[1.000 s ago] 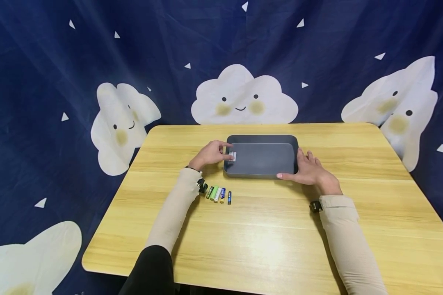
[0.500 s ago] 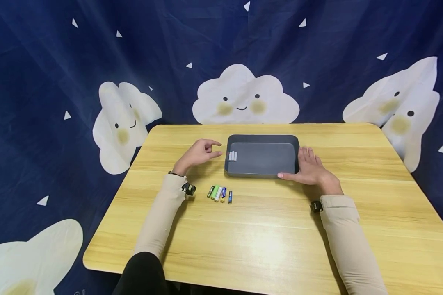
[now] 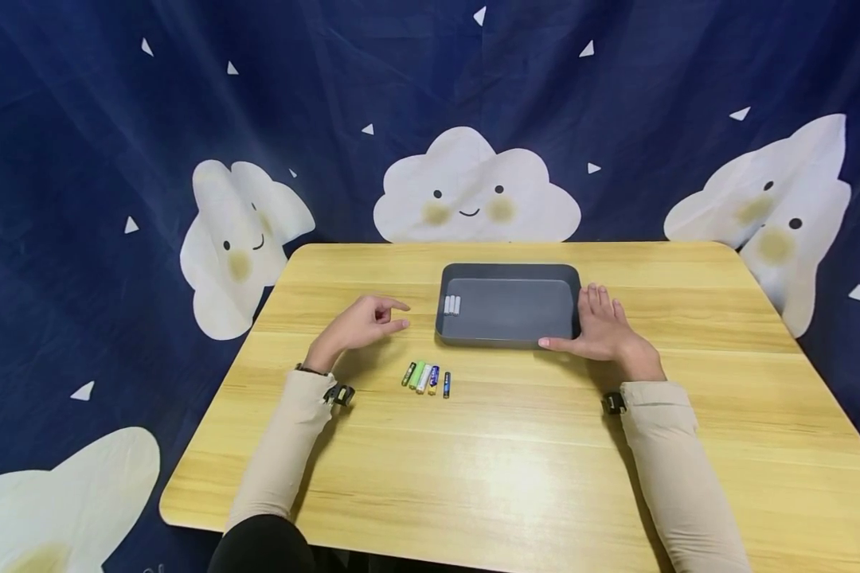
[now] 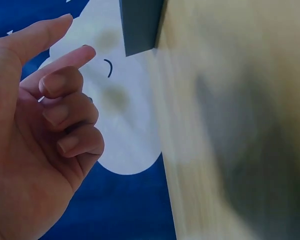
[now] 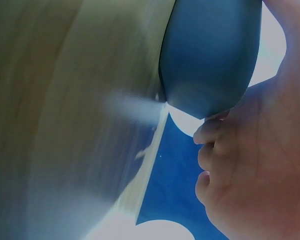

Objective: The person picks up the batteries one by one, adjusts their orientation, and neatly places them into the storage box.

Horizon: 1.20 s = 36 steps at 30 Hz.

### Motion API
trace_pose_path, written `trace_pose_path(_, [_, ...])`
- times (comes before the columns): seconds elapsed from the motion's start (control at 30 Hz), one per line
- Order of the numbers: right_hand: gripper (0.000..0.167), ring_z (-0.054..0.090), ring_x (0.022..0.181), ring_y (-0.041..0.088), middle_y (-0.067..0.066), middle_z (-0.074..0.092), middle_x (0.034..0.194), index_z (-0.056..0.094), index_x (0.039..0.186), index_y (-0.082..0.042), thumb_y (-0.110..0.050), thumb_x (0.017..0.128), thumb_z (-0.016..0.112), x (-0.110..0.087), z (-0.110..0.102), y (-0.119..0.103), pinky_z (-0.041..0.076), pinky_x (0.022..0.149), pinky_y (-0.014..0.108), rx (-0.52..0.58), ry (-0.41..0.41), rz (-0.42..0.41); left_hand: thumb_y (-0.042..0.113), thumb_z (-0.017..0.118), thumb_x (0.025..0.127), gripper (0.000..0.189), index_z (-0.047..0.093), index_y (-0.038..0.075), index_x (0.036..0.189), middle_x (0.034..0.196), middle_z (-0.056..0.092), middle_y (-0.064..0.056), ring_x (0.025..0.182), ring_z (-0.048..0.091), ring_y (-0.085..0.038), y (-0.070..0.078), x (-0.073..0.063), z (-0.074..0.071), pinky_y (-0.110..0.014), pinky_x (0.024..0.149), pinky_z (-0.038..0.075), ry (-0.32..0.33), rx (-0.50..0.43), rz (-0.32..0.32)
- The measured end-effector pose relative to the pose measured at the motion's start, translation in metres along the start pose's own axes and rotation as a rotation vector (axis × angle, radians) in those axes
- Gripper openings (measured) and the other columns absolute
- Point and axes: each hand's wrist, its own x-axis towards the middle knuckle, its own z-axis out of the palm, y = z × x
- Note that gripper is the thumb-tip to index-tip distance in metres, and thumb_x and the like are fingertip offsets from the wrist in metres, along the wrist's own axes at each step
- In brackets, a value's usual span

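Observation:
A dark grey tray lies toward the back of the table. At its left end three small white batteries lie side by side. My left hand hovers left of the tray with nothing in it; thumb and index finger stick out apart, while the left wrist view shows the other fingers loosely bent. Across the tray's right front corner rests my right hand, its fingers straight along the right side and its thumb at the front edge. Several loose batteries lie in a row in front of the tray.
A pale wooden table with rounded corners carries everything. Behind it hangs a dark blue curtain printed with white clouds. The small blue battery at the right end of the row stands slightly apart from the others.
My left hand has let go of the white batteries in the tray and drawn back left and toward me. The right hand has stayed at the tray's corner.

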Motion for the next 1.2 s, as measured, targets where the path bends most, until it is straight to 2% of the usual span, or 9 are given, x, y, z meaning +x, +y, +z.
trace_pose_path(0.17, [0.14, -0.013, 0.156, 0.053, 0.036, -0.014, 0.167, -0.008, 0.159, 0.014, -0.085, 0.083, 0.057, 0.001, 0.0, 0.0, -0.006, 0.125, 0.068, -0.004, 0.0, -0.002, 0.025, 0.074, 0.097, 0.041, 0.07, 0.0, 0.129, 0.066, 0.047, 0.004, 0.056, 0.039, -0.008, -0.003, -0.018, 0.003, -0.023, 0.056, 0.034, -0.044, 0.009, 0.015])
trace_pose_path(0.33, [0.14, -0.013, 0.156, 0.053, 0.036, -0.014, 0.166, -0.008, 0.158, 0.014, -0.085, 0.083, 0.056, 0.001, -0.002, 0.001, -0.006, 0.125, 0.068, -0.005, -0.001, -0.001, 0.025, 0.079, 0.093, 0.048, 0.068, 0.003, 0.135, 0.066, 0.045, 0.006, 0.059, 0.039, -0.008, -0.005, -0.028, 0.005, -0.023, 0.059, 0.035, -0.111, -0.012, 0.012])
trace_pose_path(0.57, [0.14, -0.014, 0.156, 0.053, 0.037, -0.014, 0.166, -0.008, 0.158, 0.015, -0.084, 0.083, 0.058, -0.001, -0.003, 0.002, -0.007, 0.124, 0.068, 0.011, 0.002, -0.005, 0.022, 0.087, 0.084, 0.063, 0.063, 0.007, 0.141, 0.066, 0.039, 0.007, 0.062, 0.038, -0.008, -0.005, -0.035, 0.011, -0.022, 0.061, 0.035, -0.241, -0.04, 0.018])
trace_pose_path(0.7, [0.139, -0.013, 0.156, 0.053, 0.037, -0.013, 0.167, -0.007, 0.158, 0.015, -0.082, 0.083, 0.059, -0.001, -0.002, 0.004, -0.006, 0.124, 0.068, 0.031, 0.014, -0.004, 0.021, 0.089, 0.082, 0.065, 0.064, 0.008, 0.14, 0.067, 0.04, 0.007, 0.063, 0.039, -0.008, -0.004, -0.035, 0.015, -0.021, 0.061, 0.035, -0.285, -0.034, 0.01])
trace_pose_path(0.93, [0.14, -0.014, 0.156, 0.053, 0.036, -0.013, 0.166, -0.009, 0.158, 0.014, -0.084, 0.083, 0.057, 0.001, -0.001, 0.003, -0.007, 0.124, 0.069, 0.017, -0.006, -0.002, 0.02, 0.089, 0.081, 0.062, 0.066, 0.008, 0.138, 0.067, 0.045, 0.006, 0.062, 0.039, -0.006, -0.004, -0.034, 0.025, -0.02, 0.06, 0.035, -0.319, 0.009, 0.013])
trace_pose_path(1.2, [0.141, -0.015, 0.156, 0.052, 0.035, -0.015, 0.166, -0.011, 0.158, 0.014, -0.085, 0.083, 0.056, 0.001, 0.0, 0.0, -0.007, 0.124, 0.068, 0.016, -0.02, 0.002, 0.02, 0.09, 0.08, 0.06, 0.069, 0.009, 0.135, 0.066, 0.045, 0.007, 0.061, 0.038, -0.005, -0.004, -0.035, 0.031, -0.02, 0.059, 0.033, -0.309, 0.035, 0.015])
